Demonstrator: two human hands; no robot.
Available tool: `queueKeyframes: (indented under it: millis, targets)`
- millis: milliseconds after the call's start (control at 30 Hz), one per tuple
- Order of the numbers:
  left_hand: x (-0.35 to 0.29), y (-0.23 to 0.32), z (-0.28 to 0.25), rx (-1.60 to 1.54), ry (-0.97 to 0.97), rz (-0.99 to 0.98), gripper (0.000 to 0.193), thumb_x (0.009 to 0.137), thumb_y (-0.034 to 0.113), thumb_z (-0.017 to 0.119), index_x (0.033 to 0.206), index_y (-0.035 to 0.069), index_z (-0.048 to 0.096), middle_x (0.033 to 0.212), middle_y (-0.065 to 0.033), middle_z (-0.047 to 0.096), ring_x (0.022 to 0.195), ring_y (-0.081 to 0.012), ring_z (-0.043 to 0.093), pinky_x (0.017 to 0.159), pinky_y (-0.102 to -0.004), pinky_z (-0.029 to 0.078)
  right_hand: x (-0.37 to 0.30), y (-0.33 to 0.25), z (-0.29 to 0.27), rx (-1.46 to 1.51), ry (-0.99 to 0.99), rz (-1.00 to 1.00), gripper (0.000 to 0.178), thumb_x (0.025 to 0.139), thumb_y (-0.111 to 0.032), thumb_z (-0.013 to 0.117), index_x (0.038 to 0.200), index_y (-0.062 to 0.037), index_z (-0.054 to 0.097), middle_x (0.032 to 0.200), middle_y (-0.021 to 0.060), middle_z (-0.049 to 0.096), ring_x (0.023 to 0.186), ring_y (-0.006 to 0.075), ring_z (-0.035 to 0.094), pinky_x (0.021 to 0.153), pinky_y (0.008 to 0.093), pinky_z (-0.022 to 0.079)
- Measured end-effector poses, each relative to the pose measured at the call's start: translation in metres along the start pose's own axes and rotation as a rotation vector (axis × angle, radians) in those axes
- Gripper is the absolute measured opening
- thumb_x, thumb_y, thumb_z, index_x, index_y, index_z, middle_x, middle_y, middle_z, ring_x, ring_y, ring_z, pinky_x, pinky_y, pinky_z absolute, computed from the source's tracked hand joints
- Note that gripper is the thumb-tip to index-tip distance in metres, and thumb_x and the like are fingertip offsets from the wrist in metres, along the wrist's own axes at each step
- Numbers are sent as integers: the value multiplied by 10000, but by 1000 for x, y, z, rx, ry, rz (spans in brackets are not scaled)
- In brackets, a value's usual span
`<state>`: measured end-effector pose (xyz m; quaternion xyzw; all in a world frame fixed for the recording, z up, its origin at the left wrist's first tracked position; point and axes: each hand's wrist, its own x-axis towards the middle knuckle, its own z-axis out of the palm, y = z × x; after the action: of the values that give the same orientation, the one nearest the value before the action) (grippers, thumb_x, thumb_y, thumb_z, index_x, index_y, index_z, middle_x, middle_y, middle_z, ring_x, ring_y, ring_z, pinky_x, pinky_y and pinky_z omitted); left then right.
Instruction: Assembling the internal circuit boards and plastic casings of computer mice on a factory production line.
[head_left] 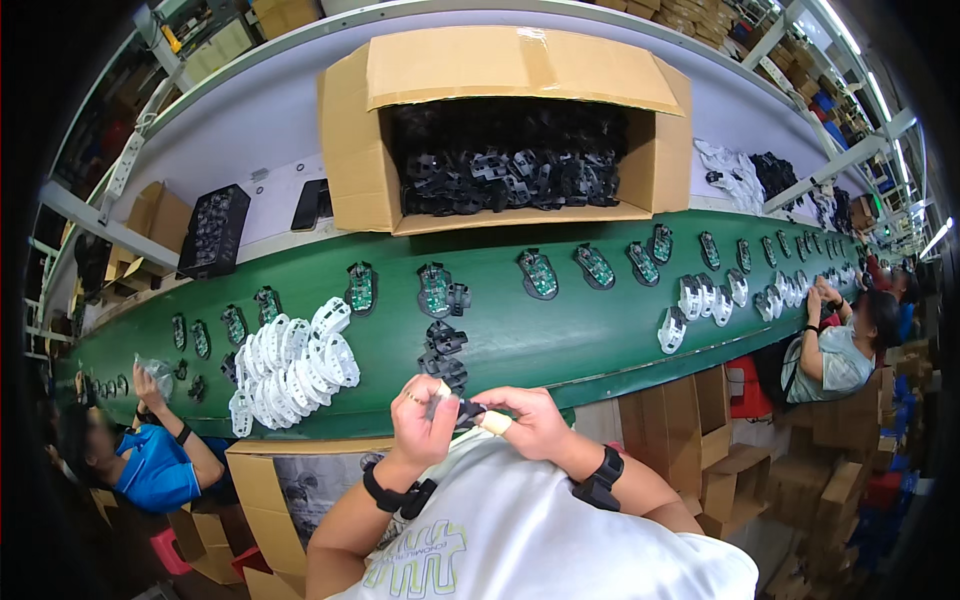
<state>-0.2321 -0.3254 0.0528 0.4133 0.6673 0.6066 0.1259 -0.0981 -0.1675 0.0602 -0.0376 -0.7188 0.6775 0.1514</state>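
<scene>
Close to my chest, at the belt's near edge, both hands are closed around a small black plastic part (466, 412). My left hand (424, 420) pinches it from one side. From the other side my right hand (528, 422) grips it, with pale covers on a thumb and fingertip. Fingers hide much of its shape. Just beyond my hands lies a short row of similar black plastic parts (443, 342). Above that row sits a mouse base with a green circuit board (435, 288). A heap of white mouse shells (295, 368) rests to the left.
A cardboard box (360, 150) full of black parts stands behind the green belt (560, 345). More mouse bases (538, 273) line the belt, with white shells (674, 328) at right. Co-workers sit at left (165, 470) and right (835, 355). A phone (308, 205) lies behind the belt.
</scene>
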Motion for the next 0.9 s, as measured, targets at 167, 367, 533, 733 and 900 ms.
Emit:
queueKeyframes:
  millis: [167, 367, 533, 733, 900]
  targets:
    - [15, -44, 26, -127, 9, -488, 220, 972, 200, 635, 945, -13, 589, 809, -118, 618, 727, -182, 581, 697, -314, 492, 10, 54, 0, 235, 186, 396, 237, 931, -3, 658, 1158, 66, 653, 1055, 87, 721, 961, 128, 667, 870, 276, 534]
    - [69, -127, -44, 773, 26, -263, 682, 831, 397, 736, 1266, -84, 524, 1235, -298, 554, 1168, -445, 520, 1027, -497, 419, 21, 155, -123, -410, 509, 648, 261, 905, -37, 613, 1149, 30, 675, 1062, 147, 723, 924, 282, 699, 867, 363, 549]
    - [102, -162, -127, 1156, 57, -392, 722, 780, 305, 775, 1350, -55, 516, 1427, -246, 486, 1383, -406, 388, 1147, -499, 315, 59, 156, -89, -982, 388, 7, 463, 786, -43, 675, 1243, -6, 613, 1329, 212, 599, 1233, 394, 560, 1069, 455, 449]
    - [104, -175, -128, 1458, -277, -753, 723, 779, 276, 733, 1388, -45, 514, 1547, -229, 394, 1524, -364, 180, 1221, -588, 44, 125, 192, -9, -1059, 72, 129, 528, 813, -152, 688, 1326, -84, 586, 1430, 139, 543, 1365, 310, 460, 1085, 424, 443]
    - [108, -164, -117, 1387, 146, -68, 583, 742, 355, 836, 1146, 25, 577, 1261, -231, 608, 1355, -394, 470, 1127, -554, 340, 117, 206, -22, -892, 370, 130, 375, 830, -133, 675, 1197, -57, 665, 1285, 173, 622, 1198, 334, 577, 1005, 418, 490]
